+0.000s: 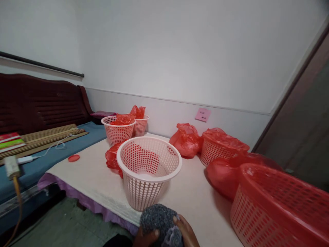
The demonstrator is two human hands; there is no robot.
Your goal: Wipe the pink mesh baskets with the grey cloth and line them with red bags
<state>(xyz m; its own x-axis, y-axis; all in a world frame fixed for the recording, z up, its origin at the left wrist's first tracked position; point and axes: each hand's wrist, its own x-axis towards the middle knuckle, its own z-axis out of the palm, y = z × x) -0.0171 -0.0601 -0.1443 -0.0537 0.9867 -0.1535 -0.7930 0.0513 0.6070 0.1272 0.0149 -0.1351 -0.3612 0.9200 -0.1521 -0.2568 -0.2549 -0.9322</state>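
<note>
At the bottom of the view, a dark grey, speckled, fuzzy bundle of cloth [158, 219] is held between both hands. It has a paler, lilac-grey patch near the right fingers; what kind of cloth item it is I cannot make out. My left hand [146, 239] grips its lower left side, thumb on top. On its right side, my right hand [187, 230] is closed with the fingers over the edge. Just beyond the bundle stands a pale pink plastic basket [142, 193], upright, with holes in its wall and nothing visible inside.
Red plastic bags [185, 140] and a bagged basket [212, 151] sit by the wall. A large red basket [259, 209] stands at right. Two pink baskets [119, 133] holding red bags are at the back left. A red ring [74, 158] lies on the table [95, 178].
</note>
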